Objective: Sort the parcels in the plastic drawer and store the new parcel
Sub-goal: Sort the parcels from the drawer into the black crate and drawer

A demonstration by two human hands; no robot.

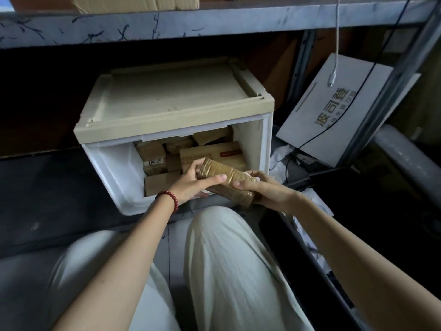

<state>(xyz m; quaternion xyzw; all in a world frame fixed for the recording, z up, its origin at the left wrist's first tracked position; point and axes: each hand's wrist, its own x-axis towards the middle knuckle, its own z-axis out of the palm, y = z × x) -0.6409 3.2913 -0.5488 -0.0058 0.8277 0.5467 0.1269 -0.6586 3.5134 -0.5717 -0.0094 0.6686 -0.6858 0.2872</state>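
While the left hand (194, 185) curls its fingers and thumb round one end of the brown taped parcel (225, 173), the right hand (266, 190) grips the other end. The parcel is tilted, just in front of the open white drawer (112, 174), above its front edge. Other brown boxes (152, 151) sit packed inside the drawer, and red beads (169, 199) circle the left wrist.

A cardboard box (133, 3) sits on the grey shelf (214, 19) along the frame's top. At right, a white cable (338, 32) hangs over a tilted white printed box (317, 108).
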